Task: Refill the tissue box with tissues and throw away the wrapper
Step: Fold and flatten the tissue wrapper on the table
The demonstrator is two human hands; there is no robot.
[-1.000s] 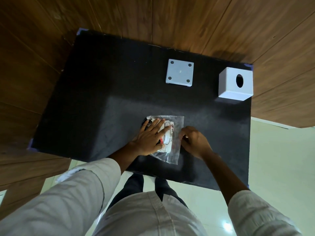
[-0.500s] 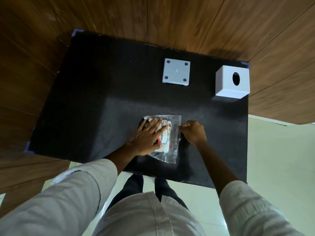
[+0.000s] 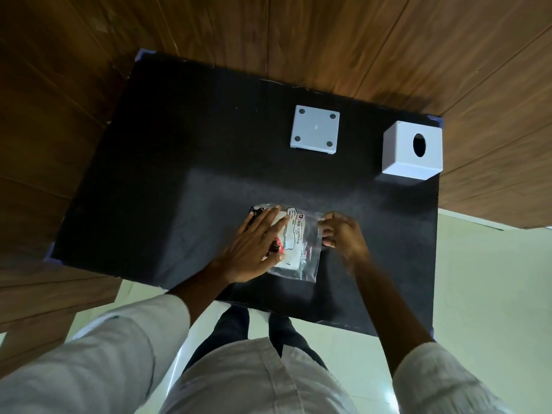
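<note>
A clear plastic tissue packet (image 3: 300, 246) with a white label lies on the black table top (image 3: 179, 180), near the front edge. My left hand (image 3: 254, 249) lies flat on the packet's left half, fingers spread, pressing it down. My right hand (image 3: 343, 237) is at the packet's right edge, its curled fingertips pinching the clear wrapper there. The white cube tissue box cover (image 3: 412, 152), with a round hole on top, stands at the far right corner. Its flat square white base (image 3: 315, 131) lies apart, to the left of the cover.
Brown wood panelling surrounds the table at the back and both sides. Pale tiled floor shows at the right and under the front edge. My legs and light shirt fill the bottom of the view.
My right hand has slid from the packet's near right side to its right edge, and its fingers have closed on the wrapper. My left hand stays flat on the packet.
</note>
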